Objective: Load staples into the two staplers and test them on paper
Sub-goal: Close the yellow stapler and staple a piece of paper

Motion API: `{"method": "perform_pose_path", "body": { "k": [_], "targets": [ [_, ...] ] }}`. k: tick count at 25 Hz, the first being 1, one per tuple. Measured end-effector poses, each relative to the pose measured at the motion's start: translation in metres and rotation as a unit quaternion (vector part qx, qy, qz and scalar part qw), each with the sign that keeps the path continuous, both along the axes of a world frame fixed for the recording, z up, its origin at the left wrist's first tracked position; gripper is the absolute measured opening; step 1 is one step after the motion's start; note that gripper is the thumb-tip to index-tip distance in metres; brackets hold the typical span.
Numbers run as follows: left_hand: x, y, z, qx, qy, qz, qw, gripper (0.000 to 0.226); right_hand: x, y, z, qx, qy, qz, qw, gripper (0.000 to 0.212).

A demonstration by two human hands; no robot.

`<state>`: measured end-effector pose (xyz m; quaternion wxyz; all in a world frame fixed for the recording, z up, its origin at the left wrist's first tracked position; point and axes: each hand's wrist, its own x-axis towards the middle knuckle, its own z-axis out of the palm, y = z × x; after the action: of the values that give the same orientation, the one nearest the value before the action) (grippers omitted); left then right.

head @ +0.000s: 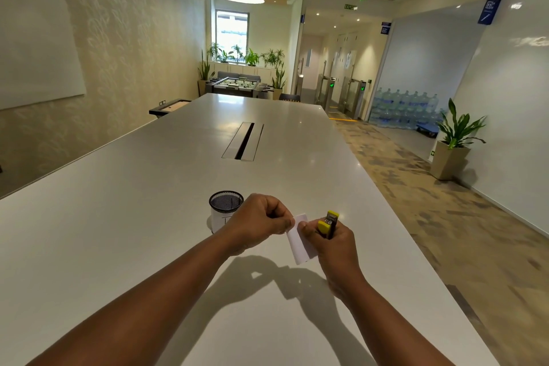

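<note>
Yellow stapler [327, 224] upright in right hand [332, 246], fingers curled round body, above near table edge. Paper slip [300, 242] between hands; left hand [258, 221] pinches its top edge, right thumb touches it. Stapler likely rigid, light, smooth plastic: grip mid-body. Paper thin, floppy, creases easily: hold near edge. Second stapler not visible. Black mesh cup [225, 205] just behind left hand. Glossy white table [148, 232], long; carpeted office, potted plants beyond.

Head view, angled down, near table [148, 217].
</note>
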<state>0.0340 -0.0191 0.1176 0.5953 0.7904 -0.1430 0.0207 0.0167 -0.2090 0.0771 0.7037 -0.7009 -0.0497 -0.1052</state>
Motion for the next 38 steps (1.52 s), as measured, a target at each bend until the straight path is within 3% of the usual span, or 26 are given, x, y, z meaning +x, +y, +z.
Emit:
{"method": "perform_pose_path", "body": {
  "k": [6, 15, 25, 30, 35, 38],
  "targets": [
    [0.0, 0.0, 0.002, 0.009, -0.023, 0.005, 1.0, 0.012, 0.003, 0.001, 0.001, 0.008, -0.002, 0.0, 1.0, 0.036],
    [0.004, 0.001, 0.006, 0.035, -0.048, 0.017, 0.998, 0.015, 0.004, 0.0, 0.004, 0.016, -0.022, 0.021, 0.999, 0.011],
    [0.007, 0.003, 0.005, 0.041, -0.059, 0.006, 0.997, 0.016, 0.003, 0.003, 0.007, 0.001, -0.004, 0.022, 1.0, 0.013],
    [0.003, -0.001, -0.004, -0.108, -0.016, 0.007, 0.994, 0.026, 0.001, 0.002, 0.009, 0.001, 0.007, 0.036, 0.999, 0.009],
    [-0.006, -0.01, -0.015, -0.221, 0.049, 0.02, 0.974, 0.023, -0.001, 0.005, 0.01, 0.016, -0.004, 0.023, 1.0, 0.009],
    [-0.012, -0.018, -0.027, -0.266, 0.114, 0.015, 0.957, 0.009, -0.003, 0.008, 0.011, 0.028, -0.012, 0.019, 0.999, 0.011]
  ]
}}
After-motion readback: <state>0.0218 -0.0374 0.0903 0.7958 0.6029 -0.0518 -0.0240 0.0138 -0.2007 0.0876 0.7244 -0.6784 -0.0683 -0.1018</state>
